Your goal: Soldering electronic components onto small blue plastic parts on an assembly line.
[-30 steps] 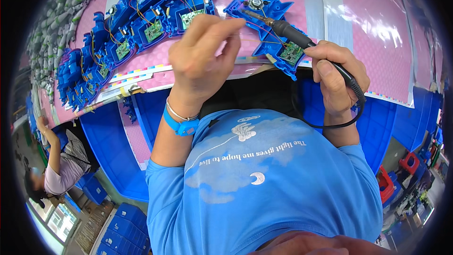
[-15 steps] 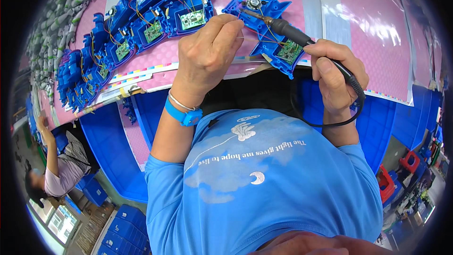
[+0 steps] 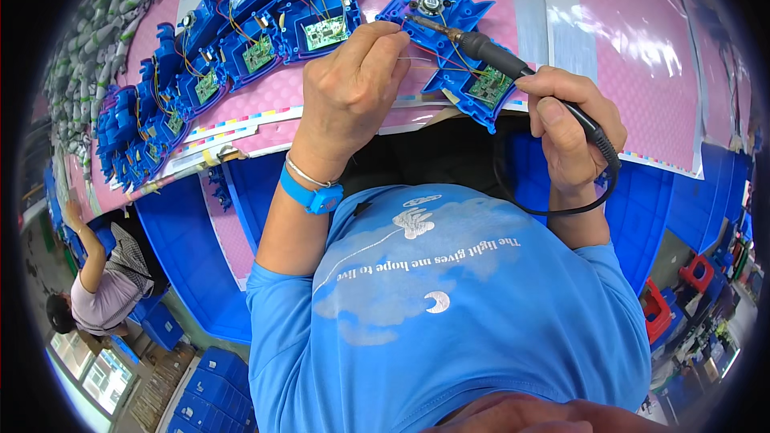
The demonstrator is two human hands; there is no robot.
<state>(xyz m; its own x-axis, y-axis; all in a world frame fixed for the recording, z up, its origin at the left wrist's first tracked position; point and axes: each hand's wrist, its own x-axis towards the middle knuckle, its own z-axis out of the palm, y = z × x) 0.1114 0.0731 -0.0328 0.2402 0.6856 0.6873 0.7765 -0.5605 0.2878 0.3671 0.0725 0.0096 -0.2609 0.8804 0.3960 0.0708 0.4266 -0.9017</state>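
My right hand [image 3: 571,124] is closed round the dark handle of a soldering iron [image 3: 488,50], whose tip points left at the upper left part of an opened blue plastic housing [image 3: 459,14]. That housing carries a round speaker [image 3: 429,5] in its upper half and a green circuit board [image 3: 491,84] in its lower half, joined by thin coloured wires. Beside its left edge, my left hand [image 3: 353,88] is pinched close to the iron's tip. A thin pale wire [image 3: 417,59] runs out from its fingers; their exact grip is partly hidden.
Several similar blue housings [image 3: 257,52] with boards and speakers line the table's left side. Beyond them lies a heap of grey-green parts [image 3: 92,56]. Pink sheeting [image 3: 634,56] covers the table. Blue bins [image 3: 188,248] stand below its edge, and a co-worker [image 3: 108,281] is at far left.
The blue housing has shifted very slightly down and left, and my left fingers have moved a little. The iron stays nearly in place. At far left the co-worker has changed posture.
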